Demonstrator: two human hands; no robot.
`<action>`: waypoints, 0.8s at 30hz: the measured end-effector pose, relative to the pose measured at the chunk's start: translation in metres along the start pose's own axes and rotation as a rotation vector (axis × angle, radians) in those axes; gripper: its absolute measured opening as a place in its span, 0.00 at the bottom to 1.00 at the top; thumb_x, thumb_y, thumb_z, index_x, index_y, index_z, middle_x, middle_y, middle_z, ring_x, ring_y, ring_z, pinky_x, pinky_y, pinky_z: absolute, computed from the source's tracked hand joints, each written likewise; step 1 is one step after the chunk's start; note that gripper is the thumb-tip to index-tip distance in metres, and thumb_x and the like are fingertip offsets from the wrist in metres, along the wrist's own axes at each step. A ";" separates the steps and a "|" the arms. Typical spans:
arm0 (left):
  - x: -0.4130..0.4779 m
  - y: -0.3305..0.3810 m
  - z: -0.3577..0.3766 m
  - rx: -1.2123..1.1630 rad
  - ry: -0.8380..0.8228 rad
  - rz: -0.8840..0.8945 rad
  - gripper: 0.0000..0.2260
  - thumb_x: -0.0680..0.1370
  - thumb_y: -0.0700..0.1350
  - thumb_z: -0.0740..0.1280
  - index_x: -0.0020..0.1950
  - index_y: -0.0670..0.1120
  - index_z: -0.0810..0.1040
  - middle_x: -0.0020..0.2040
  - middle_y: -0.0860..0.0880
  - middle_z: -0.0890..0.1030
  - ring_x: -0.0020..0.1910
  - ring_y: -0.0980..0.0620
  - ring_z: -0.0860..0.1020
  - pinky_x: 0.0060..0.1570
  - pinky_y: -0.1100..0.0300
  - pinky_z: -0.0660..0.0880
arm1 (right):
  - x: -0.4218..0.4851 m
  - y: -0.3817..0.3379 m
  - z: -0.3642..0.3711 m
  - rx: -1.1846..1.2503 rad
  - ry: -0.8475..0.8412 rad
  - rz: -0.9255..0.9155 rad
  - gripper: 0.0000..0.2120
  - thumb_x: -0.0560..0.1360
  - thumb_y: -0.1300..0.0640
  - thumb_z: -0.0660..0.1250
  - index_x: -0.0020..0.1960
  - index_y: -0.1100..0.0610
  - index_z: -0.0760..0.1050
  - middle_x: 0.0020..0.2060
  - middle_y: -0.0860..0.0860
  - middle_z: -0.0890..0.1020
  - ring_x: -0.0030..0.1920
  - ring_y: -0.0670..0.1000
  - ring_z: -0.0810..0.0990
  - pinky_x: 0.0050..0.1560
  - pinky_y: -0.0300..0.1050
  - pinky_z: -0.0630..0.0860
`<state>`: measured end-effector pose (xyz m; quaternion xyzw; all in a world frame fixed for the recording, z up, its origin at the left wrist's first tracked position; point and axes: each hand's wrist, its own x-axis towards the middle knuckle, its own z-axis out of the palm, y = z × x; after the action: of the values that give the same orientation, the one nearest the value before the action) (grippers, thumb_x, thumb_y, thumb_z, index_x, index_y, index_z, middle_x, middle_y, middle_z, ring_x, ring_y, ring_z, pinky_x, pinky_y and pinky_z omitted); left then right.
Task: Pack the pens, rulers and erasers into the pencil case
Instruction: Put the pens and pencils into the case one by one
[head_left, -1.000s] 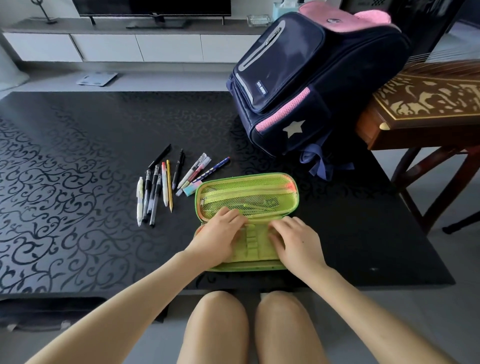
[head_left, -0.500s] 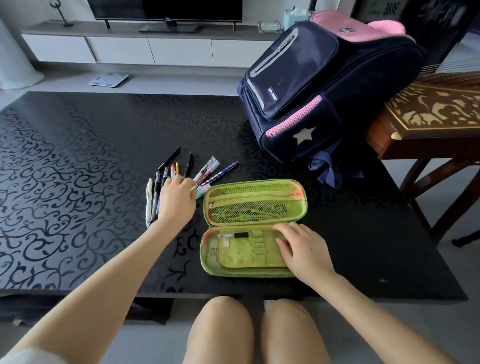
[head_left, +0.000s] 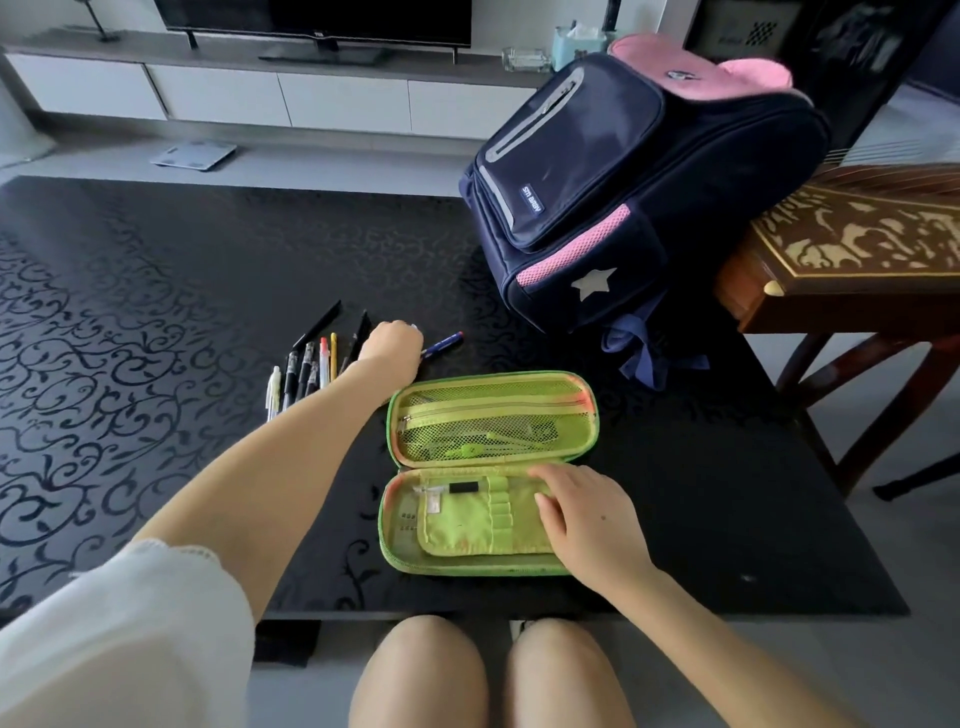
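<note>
Loose white sleeve on left arm, scalloped embroidered hem, bare knees

One pencil case, one backpack, and roughly nine pens in view; the left hand covers part of the row, so there may be more.

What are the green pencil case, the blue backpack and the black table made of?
Pencil case: soft matte fabric, by its stitched zip rim; its lid pocket is see-through mesh. Backpack: matte woven cloth, probably nylon or polyester, judging by seams. Table: hard and glossy, perhaps glass or lacquer, since it reflects light.
</note>
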<state>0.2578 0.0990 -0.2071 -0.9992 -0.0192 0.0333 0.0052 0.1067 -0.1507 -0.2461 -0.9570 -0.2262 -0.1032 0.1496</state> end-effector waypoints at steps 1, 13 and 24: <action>-0.003 0.001 -0.005 -0.044 0.025 -0.011 0.09 0.77 0.39 0.62 0.49 0.35 0.78 0.49 0.37 0.80 0.48 0.38 0.78 0.42 0.51 0.74 | 0.000 0.000 0.000 0.000 -0.006 0.000 0.14 0.75 0.51 0.54 0.56 0.51 0.74 0.42 0.43 0.82 0.39 0.44 0.79 0.40 0.38 0.74; -0.171 0.014 -0.036 -1.457 -0.247 -0.045 0.04 0.71 0.34 0.71 0.41 0.42 0.80 0.32 0.47 0.82 0.33 0.50 0.78 0.30 0.64 0.74 | -0.002 -0.018 -0.018 0.324 0.019 0.124 0.15 0.76 0.47 0.59 0.58 0.52 0.76 0.35 0.43 0.77 0.36 0.43 0.74 0.39 0.35 0.70; -0.194 0.005 -0.004 -1.926 -0.312 -0.410 0.05 0.73 0.30 0.65 0.45 0.36 0.80 0.35 0.41 0.83 0.33 0.49 0.83 0.31 0.66 0.78 | 0.005 -0.044 -0.033 0.532 -0.089 0.119 0.12 0.75 0.52 0.66 0.58 0.51 0.77 0.44 0.43 0.81 0.41 0.39 0.77 0.47 0.24 0.67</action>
<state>0.0649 0.0861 -0.1902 -0.5390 -0.2106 0.1329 -0.8046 0.0862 -0.1216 -0.2038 -0.8993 -0.1950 0.0111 0.3913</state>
